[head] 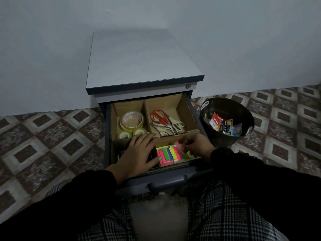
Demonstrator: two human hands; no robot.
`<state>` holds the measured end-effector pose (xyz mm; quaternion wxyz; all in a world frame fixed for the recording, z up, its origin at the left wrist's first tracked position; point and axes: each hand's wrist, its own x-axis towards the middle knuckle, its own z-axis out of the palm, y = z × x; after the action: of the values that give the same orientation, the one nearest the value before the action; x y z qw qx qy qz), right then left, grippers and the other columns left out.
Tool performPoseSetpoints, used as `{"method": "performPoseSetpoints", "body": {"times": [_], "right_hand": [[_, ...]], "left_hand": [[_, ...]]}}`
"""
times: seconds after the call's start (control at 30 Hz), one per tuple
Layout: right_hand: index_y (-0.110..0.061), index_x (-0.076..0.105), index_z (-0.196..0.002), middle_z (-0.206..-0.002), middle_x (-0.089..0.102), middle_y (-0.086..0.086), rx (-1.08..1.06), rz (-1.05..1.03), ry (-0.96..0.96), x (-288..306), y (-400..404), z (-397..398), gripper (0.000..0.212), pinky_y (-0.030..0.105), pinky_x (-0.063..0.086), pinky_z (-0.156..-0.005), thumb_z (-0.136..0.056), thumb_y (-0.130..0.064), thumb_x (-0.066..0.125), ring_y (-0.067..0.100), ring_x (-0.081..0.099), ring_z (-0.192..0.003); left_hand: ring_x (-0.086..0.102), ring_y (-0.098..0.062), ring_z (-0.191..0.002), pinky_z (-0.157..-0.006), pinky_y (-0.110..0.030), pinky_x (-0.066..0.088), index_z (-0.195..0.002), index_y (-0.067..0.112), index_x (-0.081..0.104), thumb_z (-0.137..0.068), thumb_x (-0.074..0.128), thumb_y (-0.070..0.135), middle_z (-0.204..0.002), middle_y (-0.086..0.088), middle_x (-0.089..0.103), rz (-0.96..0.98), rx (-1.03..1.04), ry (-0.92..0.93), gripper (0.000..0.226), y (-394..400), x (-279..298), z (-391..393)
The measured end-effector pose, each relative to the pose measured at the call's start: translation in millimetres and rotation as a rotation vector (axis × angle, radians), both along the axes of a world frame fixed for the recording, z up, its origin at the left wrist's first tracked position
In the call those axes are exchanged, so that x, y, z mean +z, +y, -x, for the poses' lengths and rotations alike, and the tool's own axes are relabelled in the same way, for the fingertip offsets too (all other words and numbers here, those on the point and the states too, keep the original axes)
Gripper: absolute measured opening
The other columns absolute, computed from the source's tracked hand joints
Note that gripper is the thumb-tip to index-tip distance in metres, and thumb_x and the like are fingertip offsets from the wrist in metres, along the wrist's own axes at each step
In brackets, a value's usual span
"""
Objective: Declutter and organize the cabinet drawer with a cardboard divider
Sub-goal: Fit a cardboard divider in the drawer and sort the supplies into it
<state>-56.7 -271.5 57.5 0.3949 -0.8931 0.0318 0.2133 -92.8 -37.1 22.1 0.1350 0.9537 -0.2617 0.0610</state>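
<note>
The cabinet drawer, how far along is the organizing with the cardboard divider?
Mostly done. The brown cardboard divider sits in the drawer; clear tape rolls fill the back-left section, red and white scissors the back-right. In hand: the right hand pinches a pink sticky pad over the neon sticky notes; the left hand rests flat on the front-left section. Left: finishing that section and closing the drawer.

Dim, underexposed wide-angle frame.
Soft overhead light, cabinet point(144, 56) casts faint wall shadow; black sleeves lose detail, floor tiles point(43, 136) bow at edges, right hand point(196, 146) slightly blurred.
</note>
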Motion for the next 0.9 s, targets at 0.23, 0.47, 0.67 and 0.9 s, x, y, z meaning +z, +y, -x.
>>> {"method": "performPoseSetpoints", "body": {"times": [0.23, 0.47, 0.67, 0.9], "right_hand": [[-0.020, 0.056, -0.055, -0.100, 0.072, 0.009, -0.027, 0.167, -0.072, -17, 6, -3, 0.030, 0.023, 0.049, -0.056, -0.080, -0.008, 0.065, 0.012, 0.055, -0.060], [-0.015, 0.063, -0.064, -0.093, 0.071, 0.012, -0.027, 0.271, -0.080, -17, 11, 0, 0.018, 0.032, 0.052, -0.083, -0.082, -0.016, 0.064, 0.026, 0.065, -0.093], [-0.021, 0.050, -0.052, -0.091, 0.071, 0.013, -0.029, 0.295, -0.083, -20, 11, 0, 0.031, 0.028, 0.048, -0.079, -0.079, -0.013, 0.065, 0.026, 0.065, -0.092], [-0.008, 0.071, -0.078, -0.090, 0.071, 0.014, 0.001, 0.294, -0.068, -23, 10, -2, 0.007, 0.030, 0.050, -0.082, -0.079, -0.014, 0.067, 0.025, 0.066, -0.091]], "left_hand": [[0.031, -0.021, -0.137, -0.111, -0.033, 0.009, -0.142, 0.016, 0.040, -0.088, 0.013, 0.070, -0.148, -0.004, 0.037, 0.016, 0.007, -0.001, 0.081, -1, -1, 1], [0.027, -0.020, -0.138, -0.112, -0.038, 0.011, -0.142, 0.017, 0.038, -0.087, 0.016, 0.070, -0.150, -0.003, 0.035, 0.034, 0.012, 0.006, 0.080, -1, -4, 1], [0.032, -0.021, -0.137, -0.112, -0.045, 0.019, -0.140, 0.016, 0.041, -0.089, 0.026, 0.064, -0.148, -0.003, 0.038, 0.034, 0.006, -0.003, 0.073, -1, -4, 1], [0.029, -0.021, -0.138, -0.112, -0.041, 0.014, -0.142, 0.017, 0.038, -0.088, 0.016, 0.069, -0.149, -0.003, 0.036, 0.013, 0.010, 0.016, 0.078, -1, -3, 2]]}}
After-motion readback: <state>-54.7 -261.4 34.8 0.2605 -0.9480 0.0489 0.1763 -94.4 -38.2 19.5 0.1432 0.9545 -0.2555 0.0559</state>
